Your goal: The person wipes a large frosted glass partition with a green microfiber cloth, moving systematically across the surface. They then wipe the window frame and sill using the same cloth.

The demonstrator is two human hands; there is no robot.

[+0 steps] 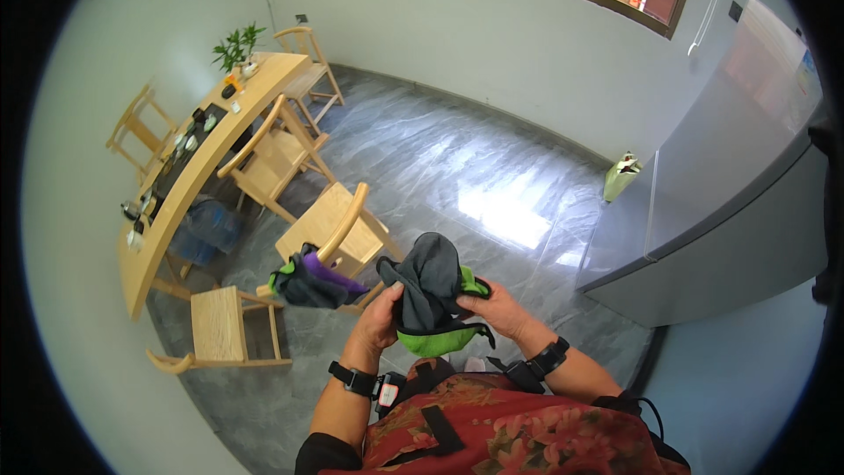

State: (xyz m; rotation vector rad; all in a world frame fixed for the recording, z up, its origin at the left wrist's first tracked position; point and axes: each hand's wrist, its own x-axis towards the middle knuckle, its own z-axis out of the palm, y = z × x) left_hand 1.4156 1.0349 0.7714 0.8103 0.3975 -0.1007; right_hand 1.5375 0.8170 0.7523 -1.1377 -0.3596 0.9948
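Note:
A folded grey and green cloth (428,290) with black edging is held in front of my body. My left hand (380,318) grips its left side, thumb on the grey face. On the other side my right hand (494,309) pinches the cloth by a bright green fold. A short black loop hangs from its lower right edge. More cloths (313,280) in grey, green and purple are draped over the backrest of the nearest wooden chair (330,221), left of my hands.
Along the left wall stands a long wooden tea table (221,135) bearing teaware and a potted plant (237,46). Another wooden chair (217,326) is at lower left. A grey refrigerator (712,158) rises at right, with a pale green bag (622,176) beside it.

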